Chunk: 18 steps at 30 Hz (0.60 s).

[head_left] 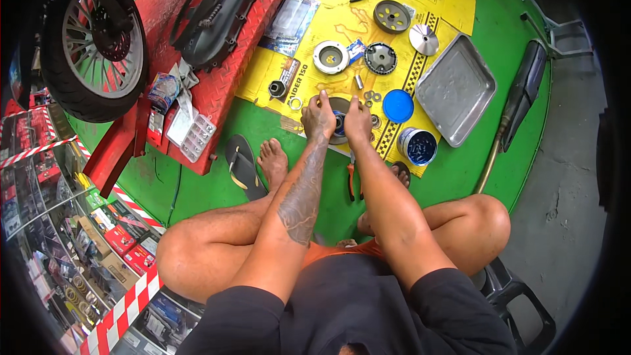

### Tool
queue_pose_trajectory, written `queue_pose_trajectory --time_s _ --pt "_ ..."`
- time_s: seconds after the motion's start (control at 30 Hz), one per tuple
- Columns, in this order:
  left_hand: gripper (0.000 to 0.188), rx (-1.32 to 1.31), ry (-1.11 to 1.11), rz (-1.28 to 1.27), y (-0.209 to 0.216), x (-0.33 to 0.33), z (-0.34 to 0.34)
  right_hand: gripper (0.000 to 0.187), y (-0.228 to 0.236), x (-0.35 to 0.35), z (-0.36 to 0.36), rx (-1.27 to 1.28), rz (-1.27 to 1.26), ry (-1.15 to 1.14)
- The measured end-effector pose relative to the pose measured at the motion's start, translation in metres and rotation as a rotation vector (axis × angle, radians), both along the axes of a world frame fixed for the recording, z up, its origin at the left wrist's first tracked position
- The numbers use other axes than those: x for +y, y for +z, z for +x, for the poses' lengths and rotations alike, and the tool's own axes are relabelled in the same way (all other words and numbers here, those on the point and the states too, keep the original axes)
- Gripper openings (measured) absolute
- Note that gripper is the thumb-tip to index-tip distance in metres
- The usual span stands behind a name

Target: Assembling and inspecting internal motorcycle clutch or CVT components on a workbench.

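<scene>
Both hands press on 1 round metal disc (339, 120) on the yellow cardboard (342, 23): left hand (318, 118) and right hand (358, 121) clasp its opposite edges, disc between them.

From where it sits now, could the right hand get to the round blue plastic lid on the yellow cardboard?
Probably yes. The right hand rests on the round metal pulley disc, and the round blue plastic lid lies just to its right on the yellow cardboard, with only small washers between.
</scene>
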<state>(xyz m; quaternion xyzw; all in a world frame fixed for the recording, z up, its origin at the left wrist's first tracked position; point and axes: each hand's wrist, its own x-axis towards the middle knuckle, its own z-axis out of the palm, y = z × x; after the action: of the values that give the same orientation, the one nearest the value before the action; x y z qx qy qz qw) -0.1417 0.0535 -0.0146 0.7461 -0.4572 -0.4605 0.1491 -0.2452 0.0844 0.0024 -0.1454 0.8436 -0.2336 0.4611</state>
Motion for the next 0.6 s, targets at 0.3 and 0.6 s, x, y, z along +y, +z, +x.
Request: queue_pose_trajectory --time_s 0.3,0.6 --pt "0.062 -0.103 -0.032 -0.106 0.027 -0.002 -0.007 0.076 0.011 -0.001 -0.004 0.018 -0.053 0.041" --pt "0.035 -0.050 -0.093 -0.588 0.033 -0.028 0.032 0.078 0.038 0.007 0.003 -0.085 -0.165 -0.138"
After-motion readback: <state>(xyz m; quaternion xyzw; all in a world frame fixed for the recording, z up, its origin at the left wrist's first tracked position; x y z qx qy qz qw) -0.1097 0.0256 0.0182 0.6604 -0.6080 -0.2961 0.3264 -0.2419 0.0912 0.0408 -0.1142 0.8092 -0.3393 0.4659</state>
